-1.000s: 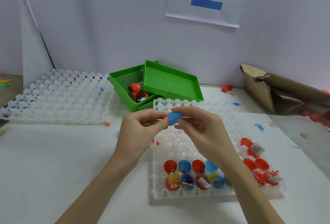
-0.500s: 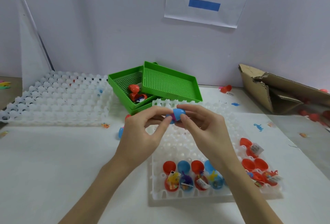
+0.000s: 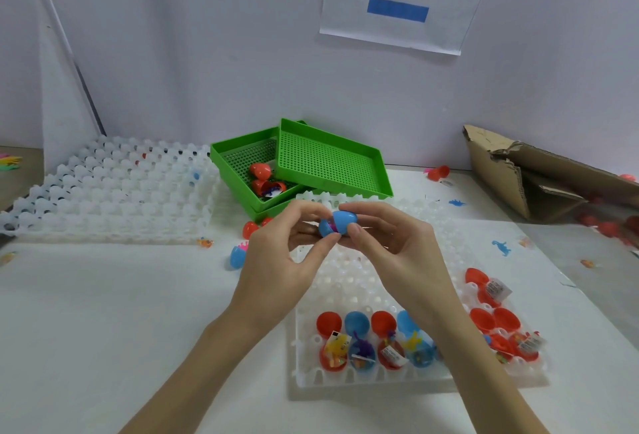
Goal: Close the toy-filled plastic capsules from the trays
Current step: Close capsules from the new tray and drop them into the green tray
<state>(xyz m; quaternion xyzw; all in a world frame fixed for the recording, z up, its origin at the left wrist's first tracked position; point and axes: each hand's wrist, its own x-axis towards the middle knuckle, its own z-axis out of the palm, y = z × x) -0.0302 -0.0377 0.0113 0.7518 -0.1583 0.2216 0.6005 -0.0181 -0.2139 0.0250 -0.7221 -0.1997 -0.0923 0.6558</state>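
— What is different about the blue capsule (image 3: 338,224)?
— A second ago only one blue half showed between the fingertips. Now two halves sit together, a gap with something pink left at the left-hand side of the grip.
— And the hands?
— The left hand (image 3: 276,257) and right hand (image 3: 397,247) have drawn closer, thumbs meeting under the capsule.

Two hands, the left hand (image 3: 276,260) and the right hand (image 3: 397,247), pinch a blue capsule (image 3: 337,223). It is above the white tray (image 3: 345,281). The tray sits on the tabletop (image 3: 103,312).
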